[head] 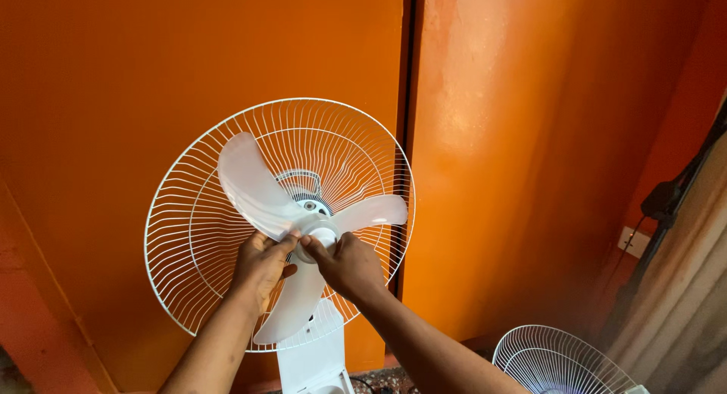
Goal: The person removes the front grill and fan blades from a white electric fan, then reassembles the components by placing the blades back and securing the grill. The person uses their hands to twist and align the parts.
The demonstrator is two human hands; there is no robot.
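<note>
My left hand [260,264] and my right hand [347,264] meet at the white hub cap [321,235] of the fan blade [291,227] — fingers of both pinched around it. The translucent blade sits inside the white rear grille [189,235], upright against the orange wall [530,136]. A second wire grille [556,360] lies low at my right — well apart.
</note>
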